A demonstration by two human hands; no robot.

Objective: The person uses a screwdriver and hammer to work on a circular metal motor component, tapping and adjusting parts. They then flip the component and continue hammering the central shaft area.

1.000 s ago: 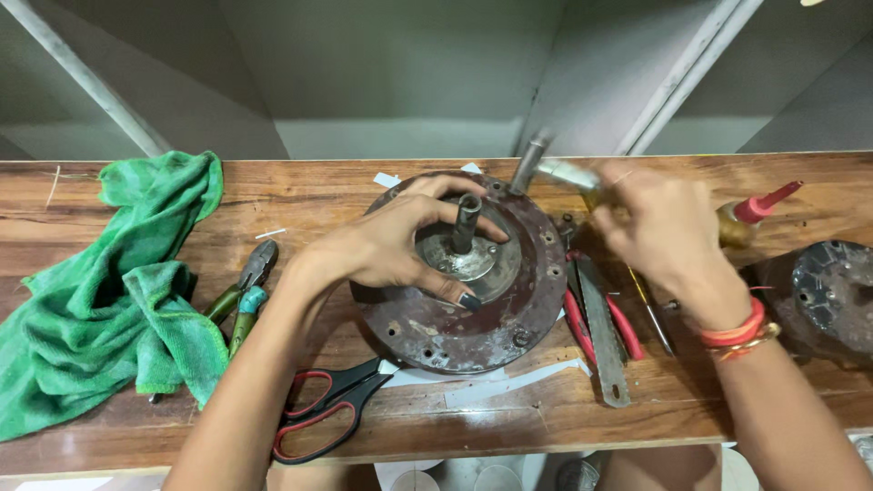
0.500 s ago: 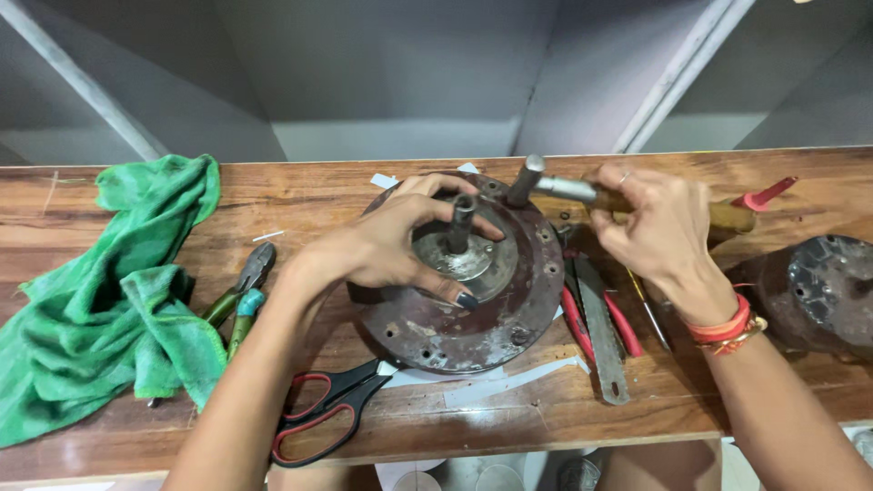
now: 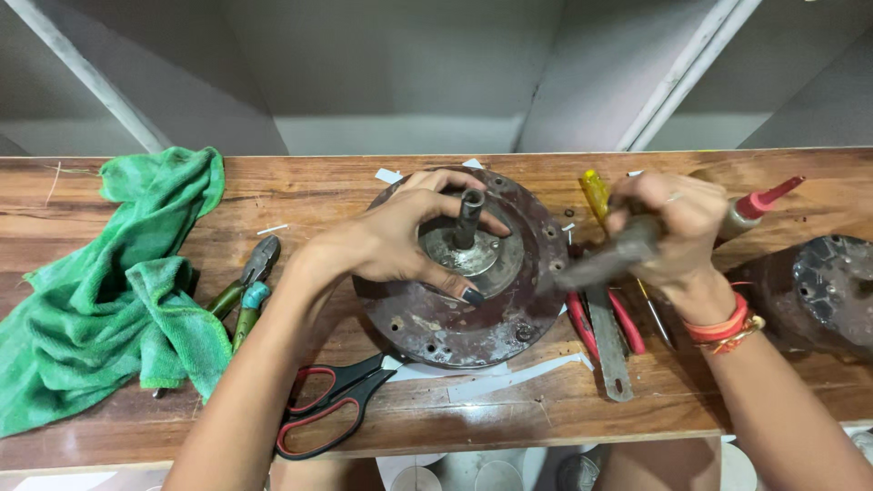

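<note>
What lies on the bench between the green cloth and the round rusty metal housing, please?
In the head view, green-handled pliers lie between the green cloth and the round metal housing, beside the left hand's forearm.

Your right hand (image 3: 677, 223) covers the grip of the metal tool (image 3: 600, 261), whose shaft is motion-blurred. Your left hand (image 3: 400, 238) hides the round motor housing (image 3: 464, 318) from 9 to 12 o'clock. At 3 o'clock, a second housing (image 3: 818, 291) is cut off by the frame edge.

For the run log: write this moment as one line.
left hand: steadies round rusty motor housing | right hand: grips blurred metal tool at housing rim | bench: scissors
</note>
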